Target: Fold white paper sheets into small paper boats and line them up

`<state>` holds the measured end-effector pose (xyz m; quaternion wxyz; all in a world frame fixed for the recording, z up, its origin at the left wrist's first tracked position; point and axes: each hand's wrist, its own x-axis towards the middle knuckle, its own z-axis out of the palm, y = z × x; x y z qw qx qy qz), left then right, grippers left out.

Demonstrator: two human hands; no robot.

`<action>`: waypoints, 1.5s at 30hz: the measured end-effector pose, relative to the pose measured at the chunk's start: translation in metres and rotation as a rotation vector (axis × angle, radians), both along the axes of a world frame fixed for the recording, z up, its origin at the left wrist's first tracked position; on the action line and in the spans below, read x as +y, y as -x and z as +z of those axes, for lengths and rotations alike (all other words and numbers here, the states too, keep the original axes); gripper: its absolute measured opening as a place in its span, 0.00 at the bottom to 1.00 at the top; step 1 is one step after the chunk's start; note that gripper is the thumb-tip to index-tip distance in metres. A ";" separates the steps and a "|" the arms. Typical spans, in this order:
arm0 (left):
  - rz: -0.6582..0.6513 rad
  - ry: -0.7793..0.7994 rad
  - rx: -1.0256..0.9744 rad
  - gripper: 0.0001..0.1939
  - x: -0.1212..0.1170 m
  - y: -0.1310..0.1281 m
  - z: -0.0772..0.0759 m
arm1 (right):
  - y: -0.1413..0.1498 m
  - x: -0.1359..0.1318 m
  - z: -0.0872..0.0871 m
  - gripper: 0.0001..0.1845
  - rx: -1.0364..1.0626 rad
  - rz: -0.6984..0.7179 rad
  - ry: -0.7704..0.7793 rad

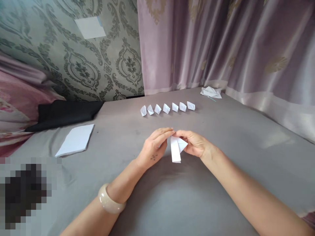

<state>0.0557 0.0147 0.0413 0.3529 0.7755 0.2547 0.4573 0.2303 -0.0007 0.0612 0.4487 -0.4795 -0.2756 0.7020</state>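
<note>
A partly folded piece of white paper (176, 149) is held up between my hands, with a pointed flap on its right and a long strip hanging down. My left hand (155, 146) pinches its top left edge, fingers pressed together and the thumb mostly hidden behind them. From the right, my right hand (193, 142) grips the upper part near the pointed flap. The fingertips of both hands meet at the top of the paper. Beyond them, several small folded white paper shapes (166, 108) stand in a row on the grey cloth.
On the left lies a stack of white paper sheets (76, 140), near a black cloth (66, 111). A loose pile of white paper pieces (211, 92) rests at the far right, beside a thin light-coloured stick (211, 98). Purple curtains (182, 46) hang behind the grey-covered surface (246, 137).
</note>
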 end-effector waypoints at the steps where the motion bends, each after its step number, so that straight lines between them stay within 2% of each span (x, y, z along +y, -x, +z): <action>1: -0.019 0.007 -0.008 0.16 0.000 0.000 0.000 | 0.001 -0.001 0.000 0.03 0.004 0.017 0.002; 5: -0.029 0.080 -0.026 0.11 0.001 0.003 -0.003 | 0.003 -0.002 -0.001 0.04 0.024 0.095 0.068; 8: 0.060 0.156 -0.012 0.09 0.000 0.001 -0.005 | 0.000 -0.002 -0.002 0.07 -0.029 0.118 0.100; 10: 0.132 0.273 -0.049 0.09 -0.001 -0.002 -0.006 | -0.005 -0.003 0.000 0.13 -0.176 0.036 -0.012; 12: 0.117 0.442 -0.141 0.11 -0.001 -0.006 -0.006 | -0.009 -0.004 0.004 0.19 -0.327 -0.023 -0.227; 14: 0.048 0.593 -0.235 0.17 -0.001 -0.009 -0.006 | -0.010 -0.006 0.008 0.21 -0.393 0.026 -0.416; 17: -0.014 0.699 -0.279 0.22 -0.002 -0.011 -0.006 | -0.004 -0.008 0.010 0.25 -0.415 0.103 -0.485; 22: -0.070 0.710 -0.199 0.26 -0.005 -0.010 -0.009 | 0.007 -0.009 0.002 0.13 -0.431 -0.013 -0.419; 26: -0.029 0.719 -0.179 0.24 -0.004 -0.010 -0.009 | 0.009 -0.007 -0.006 0.11 -0.441 -0.095 -0.425; 29: 0.022 0.757 -0.288 0.18 -0.002 -0.009 -0.005 | 0.012 -0.008 -0.009 0.12 -0.490 -0.148 -0.468; 34: 0.068 0.833 -0.515 0.13 0.003 -0.007 0.000 | 0.025 -0.016 -0.012 0.09 -0.716 -0.178 -0.500; 39: 0.054 0.869 -0.583 0.10 0.003 -0.008 0.001 | 0.033 -0.020 -0.014 0.08 -0.806 -0.190 -0.541; 42: 0.051 0.853 -0.614 0.10 0.003 -0.009 0.003 | 0.033 -0.021 -0.011 0.12 -0.838 -0.273 -0.641; 45: 0.033 0.844 -0.611 0.10 0.002 -0.009 0.004 | 0.030 -0.021 -0.004 0.10 -0.860 -0.312 -0.735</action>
